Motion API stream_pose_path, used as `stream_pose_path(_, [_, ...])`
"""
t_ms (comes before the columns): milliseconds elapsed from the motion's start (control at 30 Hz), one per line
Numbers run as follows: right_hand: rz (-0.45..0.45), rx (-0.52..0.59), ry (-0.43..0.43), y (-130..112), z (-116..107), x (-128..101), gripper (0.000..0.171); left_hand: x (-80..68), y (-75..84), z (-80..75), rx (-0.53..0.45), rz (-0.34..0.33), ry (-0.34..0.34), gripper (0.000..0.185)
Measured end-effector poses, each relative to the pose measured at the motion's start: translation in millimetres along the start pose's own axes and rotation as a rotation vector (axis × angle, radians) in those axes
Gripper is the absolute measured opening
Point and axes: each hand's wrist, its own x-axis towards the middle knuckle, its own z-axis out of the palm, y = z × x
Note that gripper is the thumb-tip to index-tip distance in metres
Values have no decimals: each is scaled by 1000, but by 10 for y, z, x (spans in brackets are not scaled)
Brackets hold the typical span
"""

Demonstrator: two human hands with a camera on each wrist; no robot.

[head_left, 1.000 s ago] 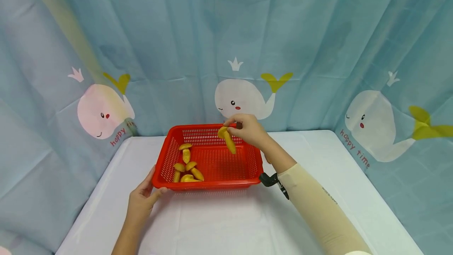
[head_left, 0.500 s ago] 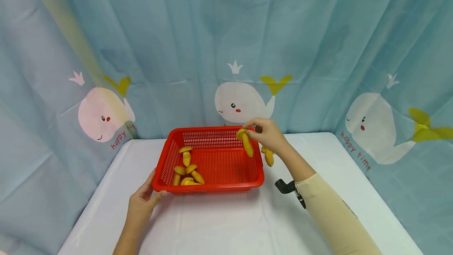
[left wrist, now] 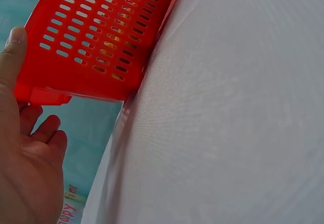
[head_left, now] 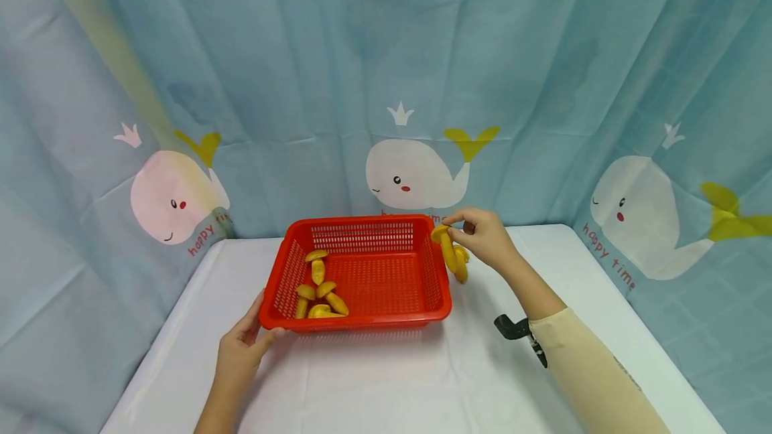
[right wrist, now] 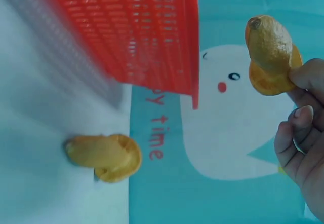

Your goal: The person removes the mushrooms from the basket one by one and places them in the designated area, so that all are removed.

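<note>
Red basket [head_left: 362,273] mid-table, walls raised all round; entry from above only. Inside: yellow wedges [head_left: 318,290] crowd near-left corner, right half of floor bare. Left hand [head_left: 241,347] holds near-left corner, blocks that side. Right hand [head_left: 488,238] with pinched wedge [head_left: 447,250] hangs just past far-right rim. More wedges [head_left: 461,265] on white table [head_left: 386,387] just beside right wall, narrowing that gap. Whale curtain [head_left: 416,86] close behind and at both sides; little room behind basket. Front table strip and right table area open.

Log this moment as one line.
left hand: grips red basket rim | right hand: pinches yellow piece beside basket | another piece on table
</note>
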Motion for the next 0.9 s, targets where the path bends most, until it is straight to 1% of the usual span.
stream_pose_path(67, [10, -14, 4, 44, -23, -36, 15, -7, 3, -6, 5, -1, 5, 78])
stream_pose_path(267, [35, -43, 63, 178, -115, -119, 14, -18, 0, -21, 31, -11, 8, 77])
stream_pose_path(400, [40, -53, 75, 275, -150, -149, 14, -21, 19, -35, 29, -25, 17, 78])
stream_pose_path(567, [65, -69, 98, 414, -179, -206, 15, -5, 36, -30, 13, -6, 12, 77])
stream_pose_path(733, [91, -78, 99, 555, -188, -252, 14, -20, 31, -19, 40, -21, 18, 78])
stream_pose_path(900, [115, -95, 118, 703, -226, -301, 14, -8, 40, 2, 24, 1, 10, 78])
